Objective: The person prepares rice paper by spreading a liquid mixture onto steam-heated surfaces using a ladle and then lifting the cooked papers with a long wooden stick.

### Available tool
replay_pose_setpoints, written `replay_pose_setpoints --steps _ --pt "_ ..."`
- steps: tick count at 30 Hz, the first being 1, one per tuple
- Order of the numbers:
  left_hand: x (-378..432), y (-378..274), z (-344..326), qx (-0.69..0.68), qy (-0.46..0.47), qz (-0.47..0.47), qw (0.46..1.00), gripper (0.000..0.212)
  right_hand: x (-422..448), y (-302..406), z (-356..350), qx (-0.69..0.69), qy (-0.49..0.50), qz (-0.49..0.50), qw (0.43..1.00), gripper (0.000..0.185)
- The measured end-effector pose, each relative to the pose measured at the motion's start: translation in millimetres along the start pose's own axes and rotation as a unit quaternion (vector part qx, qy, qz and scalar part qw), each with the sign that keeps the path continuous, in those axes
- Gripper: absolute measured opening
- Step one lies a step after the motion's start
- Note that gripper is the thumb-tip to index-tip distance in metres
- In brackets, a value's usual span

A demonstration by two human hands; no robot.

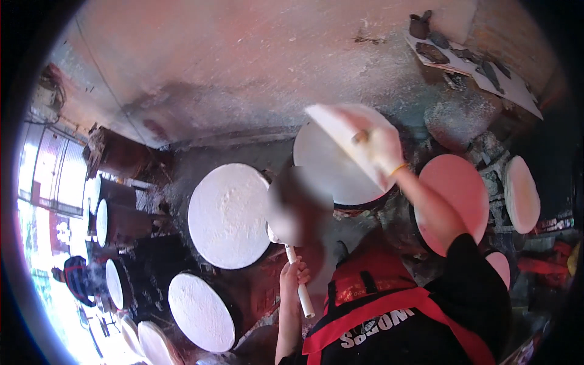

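Note:
My left hand (pixel 296 273) grips the pale, pipe-like handle (pixel 305 299) of a tool. Its far end, perhaps a ladle, disappears into a blurred patch beside a large white disc (pixel 228 214). My right hand (pixel 383 146), in a whitish glove with a yellow band at the wrist, is over a round grey-white plate (pixel 326 159). Under that hand a pale half-round piece (pixel 340 118) with a straight edge covers the plate's right part. A small brown knob or stub (pixel 360 137) shows at the fingers. Motion blur hides whether the piece is rigid or folded.
More round surfaces stand around: a white one (pixel 200 312) lower left, a pinkish one (pixel 454 196) under my right forearm, and a pale one (pixel 522 194) at far right. A stained wall rises beyond. A cluttered board (pixel 461 64) is upper right. Another person (pixel 78 279) is far left.

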State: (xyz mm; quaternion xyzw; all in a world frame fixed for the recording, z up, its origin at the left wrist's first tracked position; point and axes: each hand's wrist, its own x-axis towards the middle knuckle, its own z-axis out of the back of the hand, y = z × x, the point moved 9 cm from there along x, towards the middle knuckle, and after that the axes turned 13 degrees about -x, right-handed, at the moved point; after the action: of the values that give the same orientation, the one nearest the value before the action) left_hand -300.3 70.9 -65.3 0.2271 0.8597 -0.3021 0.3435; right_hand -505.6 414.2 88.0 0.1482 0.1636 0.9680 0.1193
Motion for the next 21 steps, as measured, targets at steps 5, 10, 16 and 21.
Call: replay_pose_setpoints --steps 5,10,16,21 --pt "29 21 -50 0.019 0.035 0.062 0.997 0.004 22 -272 216 0.051 -0.120 -0.225 0.966 0.025" --pt "76 59 -68 0.104 0.050 0.069 0.991 0.007 -134 -409 426 0.237 -0.266 -0.333 0.873 0.030" --pt "58 127 -106 0.092 0.039 0.068 0.993 0.009 -319 -587 425 0.347 -0.395 -0.359 0.771 0.024" --pt "-4 191 -113 0.006 -0.001 0.081 0.997 0.012 -438 -757 300 0.483 -0.471 -0.430 0.600 0.019"
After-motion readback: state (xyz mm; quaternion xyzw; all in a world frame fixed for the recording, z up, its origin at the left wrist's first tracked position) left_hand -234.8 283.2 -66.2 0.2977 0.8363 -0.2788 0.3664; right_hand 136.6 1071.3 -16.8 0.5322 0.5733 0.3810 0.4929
